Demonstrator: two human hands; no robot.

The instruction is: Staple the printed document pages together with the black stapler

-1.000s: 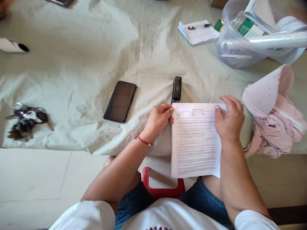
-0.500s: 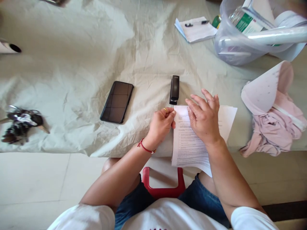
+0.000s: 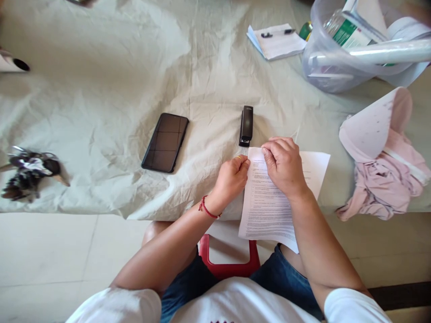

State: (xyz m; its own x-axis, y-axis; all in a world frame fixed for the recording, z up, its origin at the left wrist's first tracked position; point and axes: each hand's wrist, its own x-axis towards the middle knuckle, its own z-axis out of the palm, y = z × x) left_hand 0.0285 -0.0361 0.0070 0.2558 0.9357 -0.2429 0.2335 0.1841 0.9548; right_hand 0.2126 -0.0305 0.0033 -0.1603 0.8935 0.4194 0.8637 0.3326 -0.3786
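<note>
Printed sheets of paper [image 3: 267, 206] lie partly on the table's near edge, their lower end hanging over it toward my lap. My left hand [image 3: 234, 177] pinches the upper left corner of the sheets between thumb and fingers. At the top edge my right hand [image 3: 284, 166] is closed, thumb and bent fingers gripping the paper. Just beyond the top left corner rests a black stapler [image 3: 246, 125], touched by neither hand. How many sheets there are cannot be made out.
Left of the stapler lies a black phone [image 3: 164, 142], and farther left a dark clump with metal parts [image 3: 30, 172]. A pink cap or cloth [image 3: 387, 152] sits at right. Behind it stand a clear plastic tub [image 3: 333, 72] and a notepad [image 3: 279, 42] with a pen.
My right hand has come down and closed its spread fingers onto the top edge of the paper. My left hand, still pinching the corner, has shifted slightly right.
</note>
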